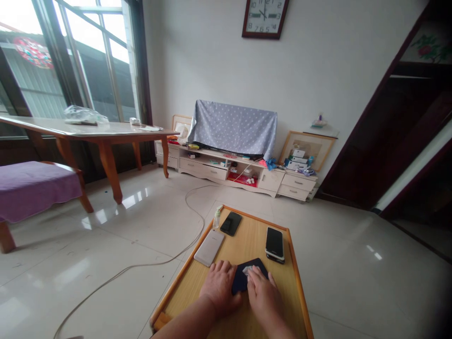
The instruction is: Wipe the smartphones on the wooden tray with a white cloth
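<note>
A dark blue phone [243, 275] lies on a small wooden table [247, 235] right in front of me. My left hand [219, 285] rests flat on the phone's left edge, fingers stretched out. My right hand [263, 294] presses a small white wipe [247, 270] onto the phone's surface with its fingertips. Beyond it lie a white phone [209, 247] face down at the left, a black phone [231, 223] at the far left, and a black phone [274, 244] at the right. A small clear bottle [217, 217] stands at the table's far left corner.
A white cable [190, 207] runs over the tiled floor left of the table. A long wooden dining table [88, 129] and a purple-covered bench [35, 188] stand at the left. A low white cabinet [236, 172] with a cloth-covered screen lines the far wall. A dark doorway opens at the right.
</note>
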The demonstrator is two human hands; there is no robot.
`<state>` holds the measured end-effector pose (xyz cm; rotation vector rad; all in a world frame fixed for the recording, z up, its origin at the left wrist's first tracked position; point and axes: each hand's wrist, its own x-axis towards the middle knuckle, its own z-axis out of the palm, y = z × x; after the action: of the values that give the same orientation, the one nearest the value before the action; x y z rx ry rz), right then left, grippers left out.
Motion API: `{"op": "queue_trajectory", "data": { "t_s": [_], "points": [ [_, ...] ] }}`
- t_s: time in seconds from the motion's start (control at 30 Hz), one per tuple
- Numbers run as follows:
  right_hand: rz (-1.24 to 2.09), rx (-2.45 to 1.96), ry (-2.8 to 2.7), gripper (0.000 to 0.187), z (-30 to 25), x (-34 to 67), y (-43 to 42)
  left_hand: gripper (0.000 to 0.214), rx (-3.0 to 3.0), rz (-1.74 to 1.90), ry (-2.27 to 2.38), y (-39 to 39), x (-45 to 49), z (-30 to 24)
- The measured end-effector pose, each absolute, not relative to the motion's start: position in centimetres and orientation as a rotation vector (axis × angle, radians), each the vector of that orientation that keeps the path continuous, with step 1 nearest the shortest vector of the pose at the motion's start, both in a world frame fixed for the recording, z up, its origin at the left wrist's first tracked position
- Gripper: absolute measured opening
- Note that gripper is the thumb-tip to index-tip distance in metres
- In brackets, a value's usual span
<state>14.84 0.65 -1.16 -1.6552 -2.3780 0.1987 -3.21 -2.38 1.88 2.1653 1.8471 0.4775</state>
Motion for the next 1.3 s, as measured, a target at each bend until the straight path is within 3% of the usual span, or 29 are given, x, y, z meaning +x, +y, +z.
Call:
{"op": "queue_trajectory", "data": {
  "t_s": [0.4, 0.67, 0.93, 1.3],
  "points": [
    [0.143, -1.722, -2.308, 0.045, -0.4, 14.6, 2.2, 0.063, 2.177, 0.509, 1.844, -2.3, -3.0, 1.5],
    [0.177, -1.661, -2.336, 0.050, -3.3, 16.5, -0.1, 0.065, 2.180, 0.527, 1.833, -2.1, -3.2, 1.0],
    [0.201, -1.717, -2.282, 0.048, -1.2, 15.3, 3.3, 0.066, 2.181, 0.431, 1.841, -2.2, -2.9, 1.9],
    [0.141, -1.660, -2.295, 0.047, -4.2, 17.7, 1.1, 0.065, 2.184, 0.457, 1.824, -2.0, -3.0, 1.7]
  ]
}}
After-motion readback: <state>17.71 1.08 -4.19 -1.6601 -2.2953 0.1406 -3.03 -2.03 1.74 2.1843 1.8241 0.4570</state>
